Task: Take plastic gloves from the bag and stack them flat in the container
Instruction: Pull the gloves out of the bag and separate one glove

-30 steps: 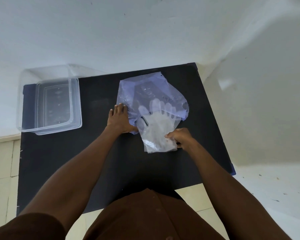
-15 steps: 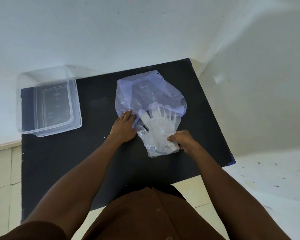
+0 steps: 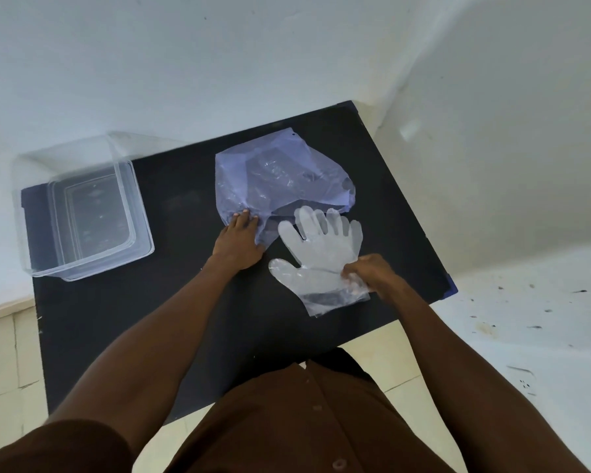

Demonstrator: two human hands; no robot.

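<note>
Clear gloves out of the bag
Right hand (image 3: 372,273) pinches the plastic gloves (image 3: 321,254) at the cuff; left hand (image 3: 239,242) presses flat, fingers spread, on the purple bag (image 3: 280,179).

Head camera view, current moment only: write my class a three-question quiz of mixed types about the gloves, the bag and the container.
1. True or false: the clear container already holds a stack of gloves.
2. Multiple choice: the left hand is (A) lifting the container, (B) pressing on the near corner of the purple bag, (C) hanging off the black table.
3. Fill in: the right hand grips the clear gloves at the ____ end, with the glove fingers pointing toward the bag.

Key: 1 false, it looks empty. 2 B. 3 cuff.
</note>
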